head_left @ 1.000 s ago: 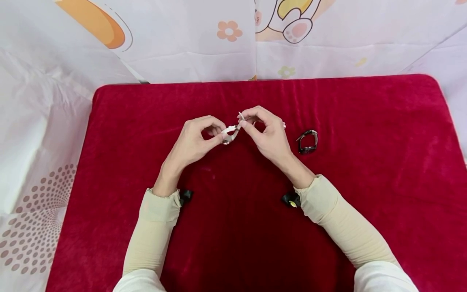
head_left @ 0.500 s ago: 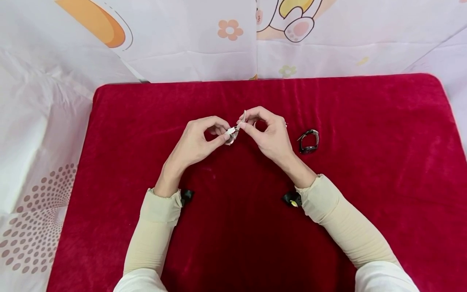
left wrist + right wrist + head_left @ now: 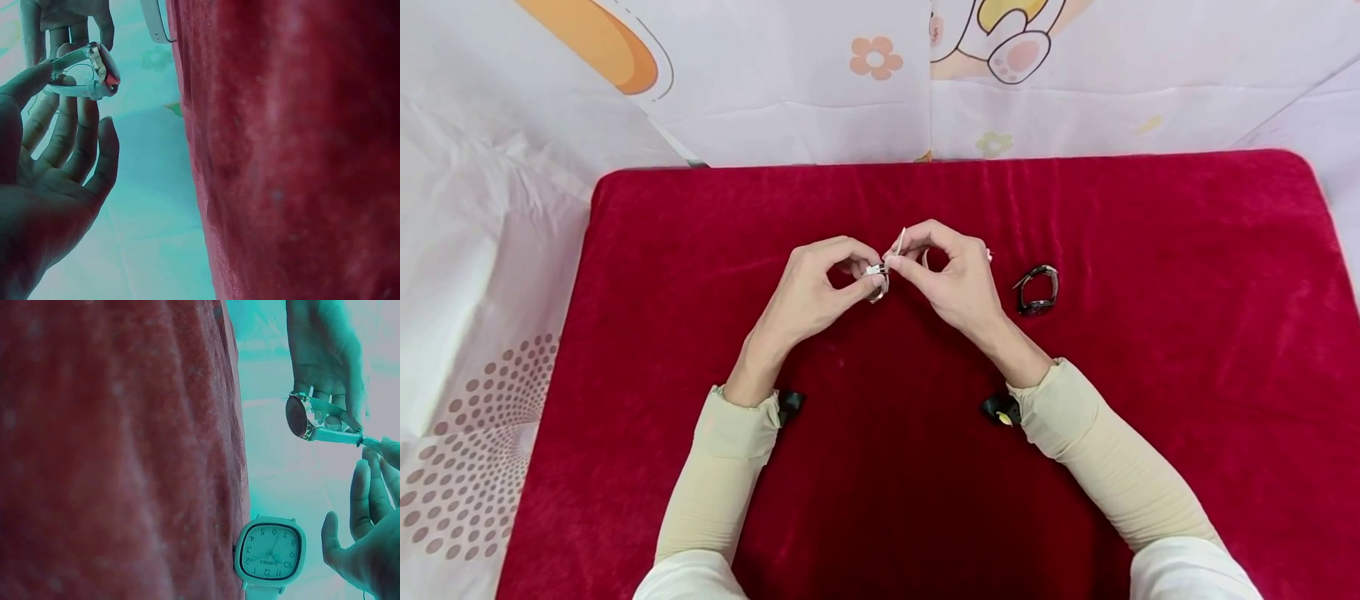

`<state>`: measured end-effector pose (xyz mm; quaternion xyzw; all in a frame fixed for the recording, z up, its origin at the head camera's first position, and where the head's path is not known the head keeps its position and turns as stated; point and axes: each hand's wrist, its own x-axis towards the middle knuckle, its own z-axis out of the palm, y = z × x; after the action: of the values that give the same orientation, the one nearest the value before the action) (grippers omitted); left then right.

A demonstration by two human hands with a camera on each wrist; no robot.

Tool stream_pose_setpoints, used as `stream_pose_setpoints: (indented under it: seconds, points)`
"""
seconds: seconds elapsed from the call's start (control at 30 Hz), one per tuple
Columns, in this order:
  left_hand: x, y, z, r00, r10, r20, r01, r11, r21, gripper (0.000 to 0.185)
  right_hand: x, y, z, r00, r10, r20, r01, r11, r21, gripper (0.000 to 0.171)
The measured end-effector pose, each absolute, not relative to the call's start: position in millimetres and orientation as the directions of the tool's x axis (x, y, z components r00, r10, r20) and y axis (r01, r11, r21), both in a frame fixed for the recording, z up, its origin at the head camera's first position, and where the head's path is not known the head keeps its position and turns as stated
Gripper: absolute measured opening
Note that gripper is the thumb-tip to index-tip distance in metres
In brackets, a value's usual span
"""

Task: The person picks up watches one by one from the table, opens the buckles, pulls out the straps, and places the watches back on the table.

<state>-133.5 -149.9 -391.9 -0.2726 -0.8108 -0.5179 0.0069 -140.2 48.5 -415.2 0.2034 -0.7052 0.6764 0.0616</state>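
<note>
A wristwatch [image 3: 880,292] with a pale strap and round case is held up between both hands, its strap bent into a loop. My left hand [image 3: 820,279] pinches it between thumb and fingers from the left. From the right, thumb and fingertips of my right hand [image 3: 958,279] pinch the thin strap end, which sticks up past the fingers. In the right wrist view the round case [image 3: 297,415] hangs at the left side of the loop, and a small dark buckle [image 3: 360,439] shows near my right fingertips. The dial's markings are not readable there.
A black wristwatch [image 3: 1037,290] lies on the red velvet table [image 3: 1187,333], right of my right hand. A square-faced watch [image 3: 272,555] with a pale case is behind that hand, mostly hidden in the head view. A printed white curtain [image 3: 737,100] hangs behind the table.
My left hand has shifted slightly right with the watch, closer to my right fingertips. The watch has turned a little. My right hand has barely moved.
</note>
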Motion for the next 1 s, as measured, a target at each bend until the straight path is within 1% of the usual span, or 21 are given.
stream_pose_setpoints:
  seconds: [0.1, 0.3, 0.43, 0.67, 1.0]
  points:
    - [-131.8, -149.0, -385.9, -0.852, 0.43, 0.3, 0.455, 0.323, 0.83, 0.011, -144.9, 49.0, -424.6, -0.898, -0.2, 0.393, -0.399, -0.009, -0.917, 0.009]
    - [-132.1, -150.0, -385.9, -0.856, 0.421, 0.3, 0.455, 0.339, 0.823, 0.009, -147.3, 49.1, -428.4, -0.878, -0.203, 0.433, -0.438, -0.022, -0.898, 0.012]
    - [-133.2, -150.5, -389.0, -0.858, 0.423, 0.293, 0.45, 0.343, 0.824, 0.008, -146.7, 48.5, -427.4, -0.878, -0.205, 0.433, -0.439, -0.019, -0.898, 0.011]
    - [-142.8, -156.1, -415.6, -0.856, 0.432, 0.284, 0.452, 0.36, 0.816, 0.005, -145.3, 47.1, -428.2, -0.889, -0.195, 0.415, -0.422, -0.004, -0.906, 0.01]
    - [-143.3, -159.5, -418.6, -0.853, 0.432, 0.293, 0.465, 0.375, 0.802, 0.003, -143.3, 47.1, -428.1, -0.894, -0.21, 0.395, -0.404, -0.003, -0.915, 0.011]
